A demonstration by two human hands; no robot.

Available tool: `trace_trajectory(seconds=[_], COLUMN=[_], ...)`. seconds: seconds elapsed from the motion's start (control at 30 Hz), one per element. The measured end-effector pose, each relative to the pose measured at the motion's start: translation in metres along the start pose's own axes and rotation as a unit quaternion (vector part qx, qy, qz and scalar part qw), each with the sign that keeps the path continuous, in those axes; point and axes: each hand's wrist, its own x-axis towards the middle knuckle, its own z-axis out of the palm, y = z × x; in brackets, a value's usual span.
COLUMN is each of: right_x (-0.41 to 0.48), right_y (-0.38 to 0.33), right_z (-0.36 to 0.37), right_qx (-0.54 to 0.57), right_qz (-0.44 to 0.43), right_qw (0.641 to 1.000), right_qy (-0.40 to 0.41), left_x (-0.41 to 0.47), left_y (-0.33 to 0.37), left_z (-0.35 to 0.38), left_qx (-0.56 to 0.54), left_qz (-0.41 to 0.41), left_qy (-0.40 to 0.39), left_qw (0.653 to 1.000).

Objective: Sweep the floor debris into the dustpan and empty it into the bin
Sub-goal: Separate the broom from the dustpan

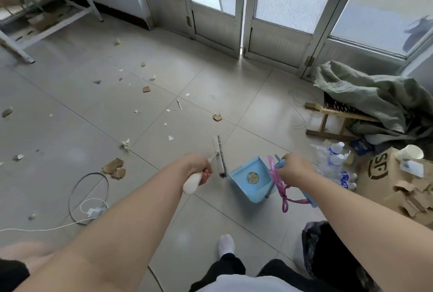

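The letters "SF", printed dark within a curved logo, can be read on the side of a brown cardboard box (367,186) at the right of the scene; the mark is seen tilted. Blue labels are carried by the plastic water bottles (337,150) just left of the box, but their print cannot be made out. A round sticker (252,177) inside the blue dustpan (241,191) is too blurred to be read, as is the cover of a dark blue booklet (360,147) just beyond the box.
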Motion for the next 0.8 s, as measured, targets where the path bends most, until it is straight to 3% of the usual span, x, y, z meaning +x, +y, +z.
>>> trace_trajectory(seconds=[0.4, 0.8], right_x=[0.103, 0.199], right_y=[-0.035, -0.062], right_z=[-0.051, -0.115], right_qx=[0.012, -0.023], right_qz=[-0.038, -0.086], right_qw=[0.999, 0.995], right_qy=[-0.020, -0.052], left_x=[0.045, 0.087], left_y=[0.101, 0.225], left_z=[0.009, 0.046], left_qx=[-0.042, -0.093], left_qz=[0.000, 0.028], left_qy=[0.036, 0.003], left_qw=[0.998, 0.995])
